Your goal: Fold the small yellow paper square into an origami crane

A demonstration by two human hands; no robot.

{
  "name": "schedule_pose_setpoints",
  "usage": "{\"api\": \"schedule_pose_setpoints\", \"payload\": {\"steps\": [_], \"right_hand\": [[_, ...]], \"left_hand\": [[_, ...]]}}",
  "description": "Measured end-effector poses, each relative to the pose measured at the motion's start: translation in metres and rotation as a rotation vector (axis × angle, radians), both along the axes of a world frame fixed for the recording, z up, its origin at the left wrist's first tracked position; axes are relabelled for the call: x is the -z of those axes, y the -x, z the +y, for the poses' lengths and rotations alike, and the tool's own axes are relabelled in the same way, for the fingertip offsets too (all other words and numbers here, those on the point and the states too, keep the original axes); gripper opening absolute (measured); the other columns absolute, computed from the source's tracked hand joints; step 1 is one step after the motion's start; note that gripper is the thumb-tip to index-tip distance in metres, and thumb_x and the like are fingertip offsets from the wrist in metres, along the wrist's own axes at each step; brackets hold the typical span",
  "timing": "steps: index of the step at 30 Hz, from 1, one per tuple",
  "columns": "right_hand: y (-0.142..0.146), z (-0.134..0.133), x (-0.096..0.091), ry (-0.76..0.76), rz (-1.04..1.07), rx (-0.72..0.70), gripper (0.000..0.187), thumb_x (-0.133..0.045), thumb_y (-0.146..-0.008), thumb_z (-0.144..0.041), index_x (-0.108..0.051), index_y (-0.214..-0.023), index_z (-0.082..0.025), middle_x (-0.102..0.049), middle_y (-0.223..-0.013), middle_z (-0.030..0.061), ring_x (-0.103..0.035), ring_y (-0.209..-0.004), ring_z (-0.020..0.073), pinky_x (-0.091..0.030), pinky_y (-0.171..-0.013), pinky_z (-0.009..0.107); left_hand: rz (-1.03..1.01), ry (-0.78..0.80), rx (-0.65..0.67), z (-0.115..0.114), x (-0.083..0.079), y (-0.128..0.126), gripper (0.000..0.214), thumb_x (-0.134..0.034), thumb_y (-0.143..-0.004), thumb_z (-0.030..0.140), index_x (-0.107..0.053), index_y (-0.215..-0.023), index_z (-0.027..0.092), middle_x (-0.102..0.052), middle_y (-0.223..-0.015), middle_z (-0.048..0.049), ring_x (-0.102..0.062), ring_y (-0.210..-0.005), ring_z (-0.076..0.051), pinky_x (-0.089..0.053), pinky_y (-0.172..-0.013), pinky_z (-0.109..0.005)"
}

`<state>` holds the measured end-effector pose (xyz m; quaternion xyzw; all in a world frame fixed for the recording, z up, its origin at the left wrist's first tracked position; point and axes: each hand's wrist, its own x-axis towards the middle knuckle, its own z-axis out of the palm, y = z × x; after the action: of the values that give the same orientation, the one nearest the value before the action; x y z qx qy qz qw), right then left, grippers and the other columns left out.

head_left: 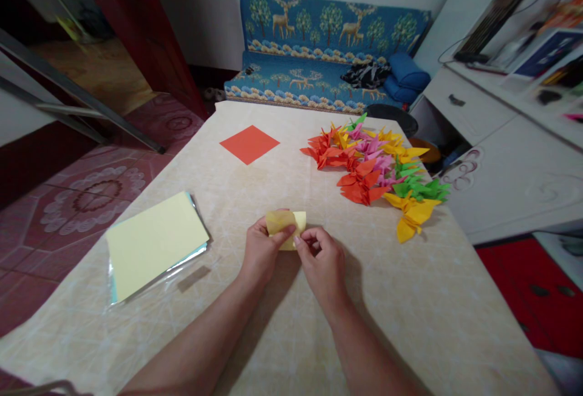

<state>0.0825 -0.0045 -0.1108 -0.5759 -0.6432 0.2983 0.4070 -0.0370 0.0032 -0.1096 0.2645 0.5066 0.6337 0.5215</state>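
Between my two hands is a small folded piece of pale yellow paper [280, 221], raised just over the table in the middle. My left hand [264, 244] pinches its left side, the thumb lying across the front. At the lower right edge, my right hand [322, 256] grips the paper between thumb and index finger, the other fingers curled. Part of the paper is covered by my fingers, so its full fold pattern is hidden.
A square of red paper [249, 144] lies farther back. Several folded paper cranes [364, 162] are heaped at the right. Yellow and blue sheets [157, 244] rest on a clear plastic sleeve at the left. Beyond the table [255, 186] stands a blue patterned sofa [319, 25].
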Motion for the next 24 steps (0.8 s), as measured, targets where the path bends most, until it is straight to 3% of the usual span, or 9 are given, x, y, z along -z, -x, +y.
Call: {"api": "schedule_pose_setpoints", "payload": {"steps": [7,13,24], "right_hand": [[0.0008,0.0008,0.0009,0.069,0.071,0.067,0.021,-0.059,-0.077,-0.037,-0.057,-0.091,-0.021,-0.065,-0.073,0.0015,-0.059,-0.060,0.0152,-0.043,-0.055,0.023],[-0.0018,0.0008,0.0026,0.055,-0.030,-0.031,0.025,-0.053,-0.082,-0.037,-0.057,-0.065,-0.020,-0.057,-0.058,-0.0019,-0.051,-0.054,0.0125,-0.035,-0.050,0.020],[-0.0030,0.0018,-0.0008,0.086,0.109,-0.097,0.024,-0.055,-0.079,-0.034,-0.055,-0.060,-0.019,-0.048,-0.054,-0.0038,-0.045,-0.052,0.0112,-0.034,-0.049,0.020]], "left_hand": [[-0.079,0.015,0.002,-0.0002,-0.0007,-0.0017,0.054,-0.082,-0.052,0.024,-0.066,-0.103,0.014,-0.070,-0.087,-0.0063,-0.063,-0.072,-0.016,-0.047,-0.068,-0.026],[-0.015,-0.027,-0.025,-0.0007,-0.0017,-0.0011,0.050,-0.080,-0.053,0.021,-0.068,-0.101,0.015,-0.070,-0.083,-0.0041,-0.061,-0.070,-0.014,-0.045,-0.065,-0.023],[0.056,-0.036,-0.042,-0.0001,-0.0041,-0.0003,0.038,-0.078,-0.057,0.021,-0.070,-0.093,0.015,-0.070,-0.084,-0.0051,-0.061,-0.070,-0.014,-0.045,-0.065,-0.024]]}}
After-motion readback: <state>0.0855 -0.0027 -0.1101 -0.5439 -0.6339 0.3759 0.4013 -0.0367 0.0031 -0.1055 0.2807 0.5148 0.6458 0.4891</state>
